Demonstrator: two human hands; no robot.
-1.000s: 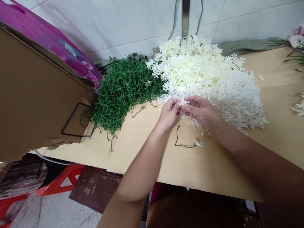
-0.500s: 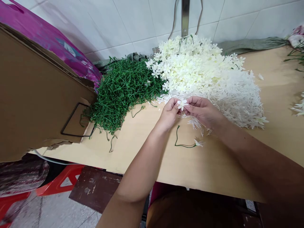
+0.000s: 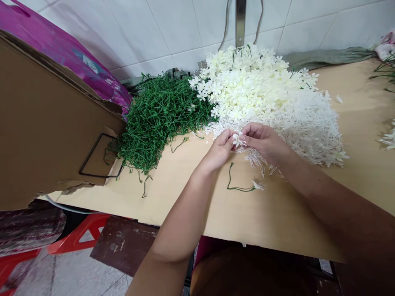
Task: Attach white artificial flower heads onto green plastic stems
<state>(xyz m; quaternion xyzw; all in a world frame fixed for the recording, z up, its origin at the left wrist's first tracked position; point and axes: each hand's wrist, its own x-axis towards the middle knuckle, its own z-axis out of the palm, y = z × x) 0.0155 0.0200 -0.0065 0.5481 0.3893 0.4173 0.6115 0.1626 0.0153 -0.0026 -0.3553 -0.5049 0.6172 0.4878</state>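
Between my fingertips is a small white artificial flower (image 3: 238, 140), its petals facing up toward me. My left hand (image 3: 224, 144) is closed in a pinch on its left side. My right hand (image 3: 261, 141) pinches at the flower's right edge with thumb and fingers. Whatever sits beneath the petals is hidden by the fingers. Just beyond the hands rises a heap of white flower heads (image 3: 247, 88), with thin white stamens (image 3: 308, 127) piled at its right and front. Nearer me on the table lies a green stem (image 3: 242, 189) with a white flower at one end.
Left of the flowers is a mound of green plastic stems (image 3: 163, 115). A cardboard box (image 3: 55, 123) and a purple bag (image 3: 77, 53) stand at the left. More stems and flowers lie at the table's (image 3: 191, 197) right edge; a tiled wall (image 3: 173, 28) is behind.
The flower has tilted and turned a little between my fingers. My right hand has shifted slightly up and over it, while my left hand stays nearly in place.
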